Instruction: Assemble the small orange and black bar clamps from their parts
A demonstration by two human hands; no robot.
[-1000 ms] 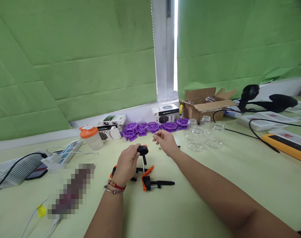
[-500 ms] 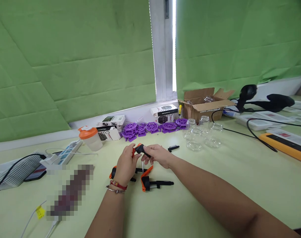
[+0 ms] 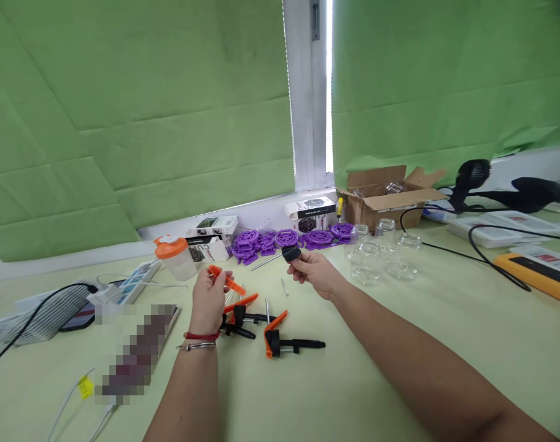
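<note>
Between the fingers of my left hand [image 3: 209, 302] is a flat orange plastic piece [image 3: 228, 280], slanting down to the right. My right hand [image 3: 317, 271] is closed on a rounded black plastic part [image 3: 290, 253], held apart from the orange piece. A long thin metal rod [image 3: 267, 262] shows just left of the black part; I cannot tell whether it joins it. Below, on the table, lies an orange and black clamp-like assembly [image 3: 274, 342] with a metal rod standing up. More such assemblies [image 3: 240, 315] lie to its left, partly behind my left hand.
A short metal pin [image 3: 284, 287] lies between my hands. Purple plastic parts [image 3: 287, 238], white boxes [image 3: 310, 212] and a cardboard box [image 3: 384, 215] line the back. Several glass jars [image 3: 369, 261] stand to the right. An orange-lidded cup [image 3: 174, 258] and power strip [image 3: 135, 285] are left.
My hands, together before, have drawn apart. The left has moved left with the orange piece, the right has moved right and up with the black part. The short pin now shows between them.
</note>
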